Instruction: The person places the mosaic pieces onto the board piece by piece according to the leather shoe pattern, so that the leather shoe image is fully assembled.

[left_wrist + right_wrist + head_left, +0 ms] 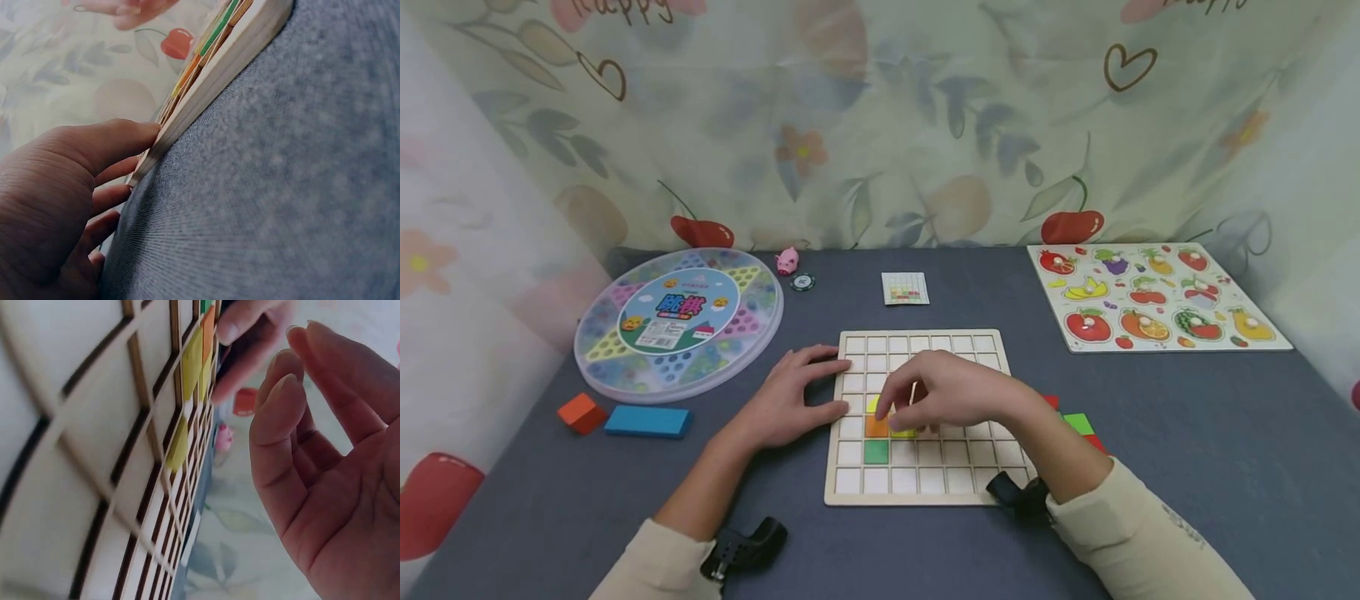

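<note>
A pale wooden grid board (958,481) lies flat on the table between the two hands. My left hand (786,402) rests at its left edge, thumb and fingers apart and touching the rim. Over the grid hovers my right hand (958,387), its fingers loosely bent and thumb apart; the right wrist view shows nothing between them. A green tile (876,452) sits in a cell near the lower left, with an orange tile (875,427) above it. Beside that is a yellow tile (904,433). Another yellow tile (178,447) lies farther along the grid, hidden under the right hand in the head view.
Red and green tiles (1078,423) lie right of the board, partly behind the right forearm. A round game board (756,342), blue block (647,421) and orange block (582,413) are at left. Farther back are a pink pig (787,261), chip (802,282), pattern card (906,279) and fruit board (1157,321).
</note>
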A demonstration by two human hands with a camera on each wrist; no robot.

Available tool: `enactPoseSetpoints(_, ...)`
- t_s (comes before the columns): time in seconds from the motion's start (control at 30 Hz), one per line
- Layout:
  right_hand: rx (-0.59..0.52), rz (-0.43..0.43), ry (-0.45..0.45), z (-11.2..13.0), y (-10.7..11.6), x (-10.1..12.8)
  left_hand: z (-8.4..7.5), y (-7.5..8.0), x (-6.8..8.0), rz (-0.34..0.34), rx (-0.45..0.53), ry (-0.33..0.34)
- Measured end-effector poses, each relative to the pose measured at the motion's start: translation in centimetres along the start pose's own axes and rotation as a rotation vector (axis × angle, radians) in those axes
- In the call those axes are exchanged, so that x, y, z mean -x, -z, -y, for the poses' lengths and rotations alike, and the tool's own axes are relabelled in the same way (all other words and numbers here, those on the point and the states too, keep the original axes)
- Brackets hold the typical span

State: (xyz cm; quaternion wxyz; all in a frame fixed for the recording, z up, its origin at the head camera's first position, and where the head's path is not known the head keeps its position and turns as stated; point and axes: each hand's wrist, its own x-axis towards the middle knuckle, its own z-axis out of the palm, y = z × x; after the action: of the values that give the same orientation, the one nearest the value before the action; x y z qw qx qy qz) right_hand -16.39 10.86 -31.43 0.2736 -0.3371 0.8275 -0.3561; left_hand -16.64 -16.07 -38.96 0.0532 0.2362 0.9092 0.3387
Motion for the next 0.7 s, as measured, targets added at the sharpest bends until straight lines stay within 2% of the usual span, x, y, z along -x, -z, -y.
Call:
enactPoseSetpoints(0.2,-0.027,-0.028,-0.042,-1.0,1.0,1.7,0.0,0.0,0.1,0.004,0.002,0.007)
enactPoseSetpoints(0.7,0.026,-0.108,-0.155,-3.0,3.3,7.0,0.0,0.0,0.1,0.001,0.003,0.000)
